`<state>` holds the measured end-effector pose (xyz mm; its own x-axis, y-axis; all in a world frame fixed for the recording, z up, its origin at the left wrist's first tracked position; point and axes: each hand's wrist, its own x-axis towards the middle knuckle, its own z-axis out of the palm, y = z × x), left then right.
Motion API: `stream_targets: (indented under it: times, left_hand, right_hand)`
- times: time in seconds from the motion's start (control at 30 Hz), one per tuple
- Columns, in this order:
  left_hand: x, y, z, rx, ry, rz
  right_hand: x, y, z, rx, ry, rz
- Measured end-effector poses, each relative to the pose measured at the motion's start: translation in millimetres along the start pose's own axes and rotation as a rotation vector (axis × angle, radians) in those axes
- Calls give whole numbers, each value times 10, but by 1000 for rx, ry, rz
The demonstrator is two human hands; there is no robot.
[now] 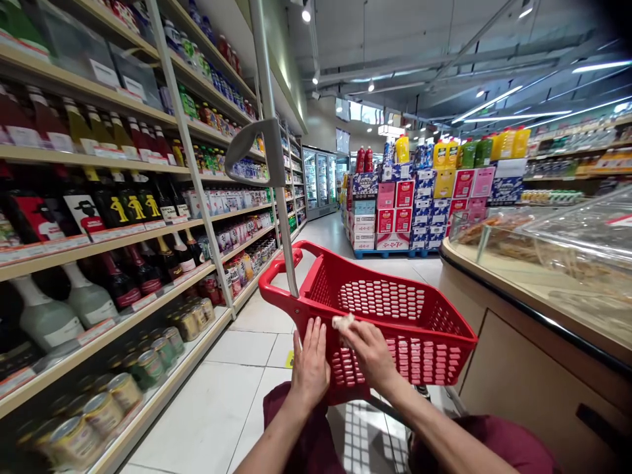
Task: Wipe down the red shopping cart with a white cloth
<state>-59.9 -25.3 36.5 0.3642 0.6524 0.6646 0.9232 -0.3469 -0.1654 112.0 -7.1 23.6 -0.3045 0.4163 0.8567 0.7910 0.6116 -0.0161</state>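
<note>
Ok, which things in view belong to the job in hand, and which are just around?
Part of the job:
red shopping cart
crumpled white wad, pinched in the right hand
left hand, fingers extended at the cart's side

Just around:
bottles on the shelves
stacked cartons
display counter

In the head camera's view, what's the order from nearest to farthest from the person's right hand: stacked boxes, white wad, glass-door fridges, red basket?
1. White wad: held in the right hand.
2. Red basket: right by the hand.
3. Stacked boxes: ahead, beyond the basket.
4. Glass-door fridges: at the back, left of the boxes.
</note>
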Motion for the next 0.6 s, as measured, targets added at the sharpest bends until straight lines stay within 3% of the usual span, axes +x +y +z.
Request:
stream_targets:
  times: [0.07,0.23,0.4,0.6]
  left_hand:
    - [3,-75,-46,7,10,-16]
    - [-55,-254,-92,44,24,-49]
    - [-50,-392,-119,66,77,-143]
    - [-135,-502,-121,72,51,-189]
  right_hand:
    - [80,-22,33,-21,47,2]
    - [145,-203,112,74,-97,-73]
    - [647,-484,175,119,124,-12]
    - [628,-679,297,121,-95,-141]
